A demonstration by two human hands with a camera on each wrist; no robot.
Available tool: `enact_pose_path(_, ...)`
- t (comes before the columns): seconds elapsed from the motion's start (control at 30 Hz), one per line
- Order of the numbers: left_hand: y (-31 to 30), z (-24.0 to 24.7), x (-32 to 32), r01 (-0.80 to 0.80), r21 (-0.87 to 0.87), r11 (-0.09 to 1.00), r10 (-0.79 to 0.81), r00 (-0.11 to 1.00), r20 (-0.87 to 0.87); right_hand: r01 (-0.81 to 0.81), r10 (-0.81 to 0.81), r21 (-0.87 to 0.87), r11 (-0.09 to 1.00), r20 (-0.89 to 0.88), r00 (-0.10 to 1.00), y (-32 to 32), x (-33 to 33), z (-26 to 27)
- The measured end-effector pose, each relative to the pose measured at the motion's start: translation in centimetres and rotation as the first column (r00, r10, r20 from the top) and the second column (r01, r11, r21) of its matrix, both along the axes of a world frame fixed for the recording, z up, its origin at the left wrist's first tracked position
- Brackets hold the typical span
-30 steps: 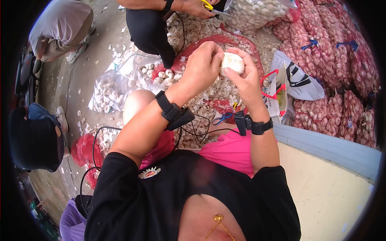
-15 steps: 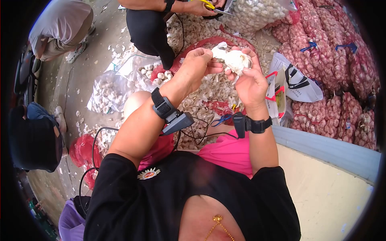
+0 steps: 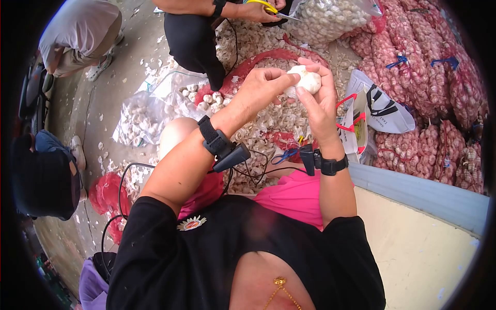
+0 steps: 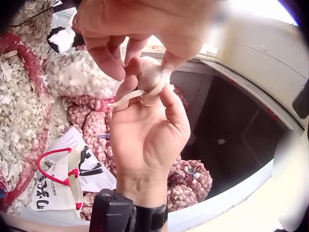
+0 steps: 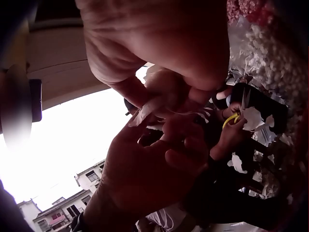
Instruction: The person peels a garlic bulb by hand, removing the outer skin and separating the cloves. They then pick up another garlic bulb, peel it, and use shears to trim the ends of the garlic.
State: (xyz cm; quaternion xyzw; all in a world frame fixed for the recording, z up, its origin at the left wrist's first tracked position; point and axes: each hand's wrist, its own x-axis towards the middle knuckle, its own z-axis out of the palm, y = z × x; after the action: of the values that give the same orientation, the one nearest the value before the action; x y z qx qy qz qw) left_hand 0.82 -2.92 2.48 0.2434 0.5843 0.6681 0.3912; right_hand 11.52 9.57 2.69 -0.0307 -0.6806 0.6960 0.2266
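In the head view my right hand [image 3: 323,95] holds a white garlic bulb [image 3: 308,81] in front of me, its thumb and fingers curled round it. My left hand [image 3: 261,88] reaches in from the left, thumb at the bulb, pinching at its papery skin. From the left wrist, the bulb [image 4: 150,75] looks smooth and pale between both hands, with a strip of loose garlic skin [image 4: 128,98] sticking out sideways. The right wrist view is dark, but a piece of skin [image 5: 147,111] shows between the hands.
Loose skins [image 3: 258,139] cover the ground below, beside a clear bag of garlic bulbs [image 3: 137,121]. Red net sacks of garlic [image 3: 403,67] and a white tote bag [image 3: 387,106] stand at right. Across from me a person holds yellow-handled scissors [image 3: 269,7]. Black cables [image 3: 253,173] hang near my wrists.
Half a second ago my left hand was drawn leftward, with a flap of skin stretched from the bulb. Now it is back against the bulb, which shows a smoother surface.
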Motion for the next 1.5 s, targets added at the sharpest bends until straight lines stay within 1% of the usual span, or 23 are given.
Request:
enact_pose_path(0.1,0.2,-1.0,-0.1,-0.047,-0.049,0.998,0.044,0.998,-0.047,-0.032,-0.003,0.179,0.983,0.19,0.982,0.5,0.2,-0.3)
enact_pose_path(0.17,0.3,-1.3,-0.2,-0.068,-0.033,0.997,0.071,0.993,0.09,-0.016,-0.03,0.257,0.966,0.17,0.985,0.4,0.3,-0.5)
enact_pose_path(0.23,0.2,-1.3,-0.3,-0.064,-0.037,0.997,0.066,0.996,0.062,0.004,-0.056,0.334,0.942,0.146,0.988,0.1,0.2,-0.5)
enact_pose_path(0.3,0.1,-1.4,-0.4,-0.057,-0.041,0.998,0.059,0.998,0.035,-0.003,-0.017,0.122,0.993,0.162,0.987,-0.5,0.2,-0.2)
enact_pose_path(0.63,0.2,-1.6,-0.5,-0.078,0.019,0.997,0.077,0.995,0.067,-0.073,0.104,-0.209,0.975,0.142,0.984,-0.6,0.1,0.0)
enact_pose_path(0.7,0.2,-1.3,-0.4,-0.087,0.046,0.995,0.084,0.995,0.053,0.032,0.029,-0.329,0.944,0.18,0.983,-0.7,0.0,0.1)
enact_pose_path(0.8,0.1,-0.5,0.0,-0.083,-0.071,0.994,0.077,0.993,-0.086,0.164,-0.057,-0.345,0.924,0.301,0.952,0.2,-0.1,-1.3)
enact_pose_path(0.83,0.2,-1.2,0.1,-0.095,-0.091,0.991,0.073,0.973,-0.218,0.166,-0.058,-0.346,0.923,0.302,0.951,0.5,-0.1,-1.7)
enact_pose_path(0.87,0.4,-1.8,0.3,-0.107,-0.109,0.988,0.063,0.936,-0.346,0.155,0.005,-0.459,0.875,0.328,0.945,0.8,0.0,-2.0)
enact_pose_path(0.9,0.5,-2.2,0.3,-0.102,-0.109,0.989,0.059,0.936,-0.346,0.147,0.068,-0.563,0.813,0.343,0.937,1.3,0.1,-2.3)
enact_pose_path(0.93,0.6,-2.5,0.2,-0.098,-0.075,0.992,0.047,0.866,-0.498,0.152,0.062,-0.562,0.813,0.344,0.937,1.9,0.2,-2.6)
enact_pose_path(0.97,0.6,-2.8,0.1,-0.087,-0.043,0.995,0.04,0.772,-0.634,0.092,0.187,-0.682,0.725,0.323,0.928,2.6,0.3,-3.0)
enact_pose_path(1.0,0.6,-2.8,-0.1,-0.08,-0.042,0.996,0.035,0.773,-0.634,0.039,0.304,-0.787,0.616,0.283,0.91,3.2,0.4,-3.3)
enact_pose_path(1.03,0.7,-2.8,-0.4,-0.041,-0.014,0.999,0.02,0.729,-0.684,0.044,0.298,-0.786,0.617,0.284,0.911,3.6,0.6,-3.5)
enact_pose_path(1.07,0.6,-2.8,-0.5,-0.002,0.011,1.0,0.01,0.68,-0.733,-0.028,0.396,-0.871,0.49,0.194,0.898,4.0,0.7,-3.7)
enact_pose_path(1.1,0.5,-2.7,-0.5,0.028,-0.011,1.0,-0.028,0.727,-0.686,-0.095,0.48,-0.933,0.347,0.09,0.873,4.1,0.7,-3.6)
enact_pose_path(1.13,0.5,-2.7,-0.5,0.029,-0.011,1.0,-0.029,0.726,-0.687,-0.095,0.479,-0.933,0.347,0.089,0.873,3.9,0.8,-3.3)
enact_pose_path(1.2,0.4,-2.4,-0.4,0.099,-0.107,0.989,-0.144,0.792,-0.593,0.119,0.212,-0.725,0.678,0.348,0.913,3.2,0.8,-2.8)
enact_pose_path(1.23,0.4,-1.9,-0.4,0.1,-0.11,0.989,-0.147,0.792,-0.593,0.12,0.211,-0.727,0.676,0.347,0.914,2.9,0.7,-2.8)
enact_pose_path(1.3,0.8,-0.7,-0.4,0.089,-0.326,0.941,-0.241,0.852,-0.464,0.175,0.056,-0.527,0.832,0.392,0.918,2.2,0.5,-2.8)
enact_pose_path(1.33,1.0,-1.0,-0.3,0.088,-0.326,0.941,-0.24,0.853,-0.464,0.174,0.057,-0.527,0.832,0.393,0.918,1.7,0.2,-2.7)
enact_pose_path(1.4,1.3,-2.1,0.1,0.014,-0.369,0.929,-0.237,0.789,-0.567,0.25,-0.176,-0.158,0.955,0.377,0.909,0.3,-0.1,-2.2)
enact_pose_path(1.5,2.2,-3.9,-0.1,-0.032,-0.317,0.948,-0.182,0.762,-0.621,0.153,-0.086,-0.156,0.976,0.37,0.925,0.0,0.0,-1.7)
